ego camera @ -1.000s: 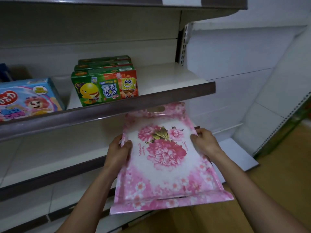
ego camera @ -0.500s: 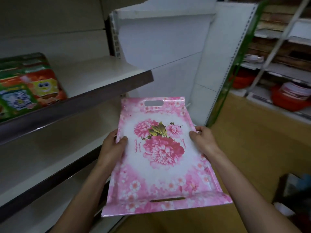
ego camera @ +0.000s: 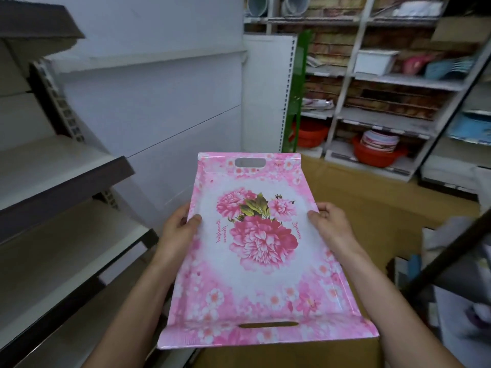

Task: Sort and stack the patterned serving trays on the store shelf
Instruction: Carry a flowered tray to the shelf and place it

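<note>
Store aisle: tan floor (ego camera: 385, 208), white wall panel (ego camera: 159, 102) ahead. Far left are bare shelves (ego camera: 53, 168) with dark front lips, one above the other, and we see nothing on them.

Left hand (ego camera: 176, 232) grips the tray (ego camera: 255, 261) at its left rim, about mid-length. Thumb (ego camera: 192, 221) is pressed flat on the top face. The other fingers go under and are hidden, so we cannot tell their spread.

Tray is pink, floral and glossy. It's in the air between our hands, just right of the shelf lips, over the floor and resting on nothing. It's face up with the long axis pointing away, one handle slot far and one near.

Right hand (ego camera: 332, 229) is on the right rim, thumb on top and fingers curled round the edge; only the knuckles show.

Far right is a rack (ego camera: 385, 123) with red basins (ego camera: 380, 158), well apart from us. A dark bar (ego camera: 446, 251) crosses near the right forearm.

Risks, our read:
- **Grip:** we hold it with two thumb pinches on a slick surface and the handle slots are unused. A quick swing could let it slide or twist out.
- **Shelf clearance:** going left to the shelves, the tray's far-left corner could clip a shelf lip if we come in angled.
- **Right side:** the right elbow could catch the bar.
- **No target:** we see no tray stack in view to align on. Placing it blind risks a skewed stack or the wrong pattern.
</note>
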